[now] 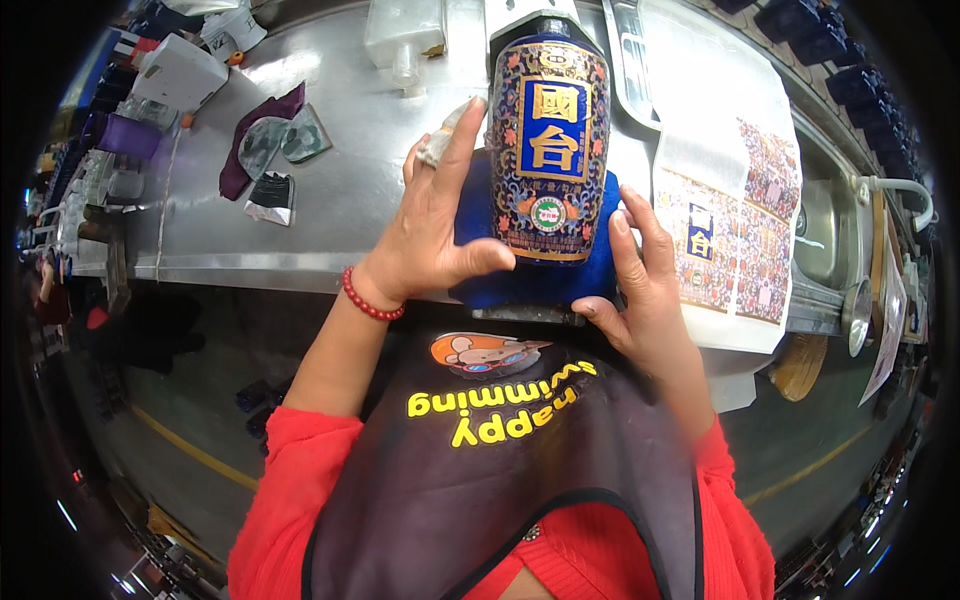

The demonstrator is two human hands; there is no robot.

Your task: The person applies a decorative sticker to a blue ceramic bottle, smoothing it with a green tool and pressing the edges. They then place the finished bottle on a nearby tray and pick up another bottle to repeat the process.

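Observation:
A dark blue bottle (550,225) with a dense floral pattern and gold characters lies on its back, its neck pointing away from me. Beneath it is a bright blue cloth (598,275) on a support. My left hand (440,215) is at the bottle's left side, fingers stretched and thumb apart, close to the lower edge; I cannot tell if it touches. Something white (437,148), perhaps tape or cloth, is at its fingers. My right hand (640,275) is spread beside the bottle's lower right, over the blue cloth's edge, holding nothing I can see.
On the right lies a white sheet (700,150) with printed floral patterns (715,240), next to a metal sink (825,230). A clear glass bottle (405,45) is at the back. Purple cloth (240,150) and dark scraps lie left, near a white box (180,75).

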